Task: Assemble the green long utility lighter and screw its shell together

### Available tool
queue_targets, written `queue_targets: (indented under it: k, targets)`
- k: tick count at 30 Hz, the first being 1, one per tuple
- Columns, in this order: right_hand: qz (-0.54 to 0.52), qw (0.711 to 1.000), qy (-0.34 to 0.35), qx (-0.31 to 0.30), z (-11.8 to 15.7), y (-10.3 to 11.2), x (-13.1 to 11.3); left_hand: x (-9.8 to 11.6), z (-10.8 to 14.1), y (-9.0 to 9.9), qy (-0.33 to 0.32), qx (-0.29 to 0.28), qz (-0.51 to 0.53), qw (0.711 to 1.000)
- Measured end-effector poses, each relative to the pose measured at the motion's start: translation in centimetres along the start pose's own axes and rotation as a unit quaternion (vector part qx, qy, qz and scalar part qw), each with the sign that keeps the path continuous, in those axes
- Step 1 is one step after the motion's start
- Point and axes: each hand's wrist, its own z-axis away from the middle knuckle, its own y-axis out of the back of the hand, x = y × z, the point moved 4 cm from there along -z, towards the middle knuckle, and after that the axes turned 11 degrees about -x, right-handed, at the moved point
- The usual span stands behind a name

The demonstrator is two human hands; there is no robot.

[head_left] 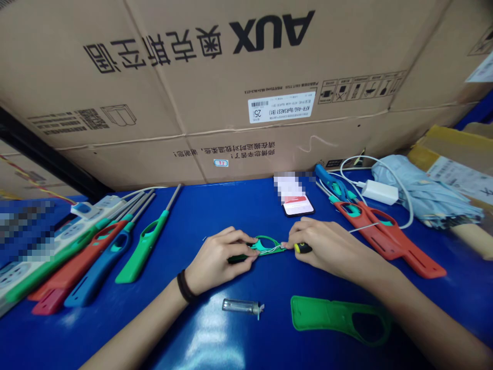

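Blue table, opened green lighter mid-table: shell half off at 4 o'clock, tank out at 7. Left hand grips the lighter; right hand's holding a screwdriver, maybe wires too, hard to tell.

Single head-mounted camera: it looks forward and down from above the near edge, at arm's length, over the blue counter. The carton fills the view from 10 to 2 o'clock; both forearms enter from 7 and 5 o'clock.
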Motion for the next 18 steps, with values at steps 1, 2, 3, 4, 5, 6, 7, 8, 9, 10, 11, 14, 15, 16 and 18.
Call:
queue_targets:
  k: [1, 2, 3, 4, 5, 6, 7, 8, 9, 10, 11, 14, 15, 16, 18]
  targets:
    - [-0.009, 1.000, 0.008, 0.008, 0.0, 0.0, 0.1, 0.0, 0.0, 0.1, -0.003, 0.000, 0.001, 1.000]
    - [-0.020, 1.000, 0.018, 0.017, 0.1, 0.0, 0.3, 0.0, 0.0, 0.1, -0.008, -0.001, 0.002, 1.000]
    - [-0.030, 0.999, 0.028, 0.026, 0.1, -0.1, 0.4, 0.1, 0.0, 0.2, -0.014, -0.002, 0.002, 1.000]
    - [-0.039, 0.998, 0.038, 0.033, 0.2, -0.1, 0.6, 0.1, 0.1, 0.2, -0.020, -0.003, 0.002, 1.000]
    - [-0.046, 0.997, 0.046, 0.039, 0.3, -0.2, 0.8, 0.1, 0.1, 0.3, -0.027, -0.004, 0.002, 1.000]
    - [-0.050, 0.996, 0.052, 0.043, 0.4, -0.2, 0.9, 0.0, 0.2, 0.3, -0.032, -0.005, 0.002, 0.999]
    - [-0.053, 0.996, 0.057, 0.046, 0.5, -0.3, 1.1, 0.0, 0.2, 0.3, -0.037, -0.005, 0.002, 0.999]
    - [-0.054, 0.996, 0.060, 0.048, 0.5, -0.3, 1.1, -0.1, 0.3, 0.3, -0.040, -0.005, 0.004, 0.999]
    - [-0.054, 0.995, 0.062, 0.049, 0.6, -0.3, 1.2, -0.2, 0.3, 0.3, -0.041, -0.004, 0.008, 0.999]
    - [-0.055, 0.995, 0.063, 0.051, 0.6, -0.3, 1.2, -0.3, 0.3, 0.3, -0.042, -0.003, 0.012, 0.999]
    - [-0.054, 0.995, 0.064, 0.052, 0.6, -0.3, 1.1, -0.3, 0.4, 0.3, -0.043, -0.001, 0.017, 0.999]
    - [-0.052, 0.995, 0.065, 0.056, 0.6, -0.2, 1.0, -0.4, 0.4, 0.3, -0.043, 0.004, 0.026, 0.999]
    - [-0.052, 0.995, 0.067, 0.057, 0.6, -0.2, 0.9, -0.3, 0.4, 0.3, -0.041, 0.005, 0.026, 0.999]
    - [-0.053, 0.995, 0.070, 0.057, 0.6, -0.2, 0.9, -0.3, 0.4, 0.4, -0.037, 0.005, 0.024, 0.999]
    - [-0.053, 0.994, 0.073, 0.059, 0.6, -0.2, 0.7, -0.1, 0.4, 0.4, -0.027, 0.002, 0.019, 0.999]
